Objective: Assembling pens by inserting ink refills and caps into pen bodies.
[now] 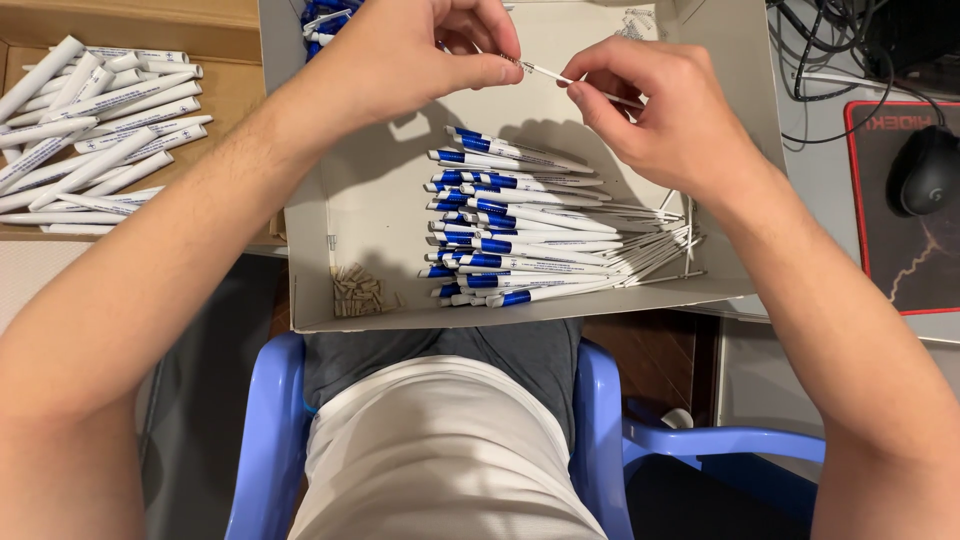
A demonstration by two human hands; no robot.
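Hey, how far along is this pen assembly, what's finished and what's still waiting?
Looks done: white pens piled in the cardboard box on the left. In hand: left hand and right hand pinch a thin refill with a spring. Left: a stack of blue-and-white pen halves, loose refills and small tan parts in the grey box.

A blue plastic chair (600, 420) stands on dark wooden floor (660, 350), beside a grey table (830, 190) carrying a black mouse (925, 170), red-edged mousepad (900, 270) and cables (830, 60).
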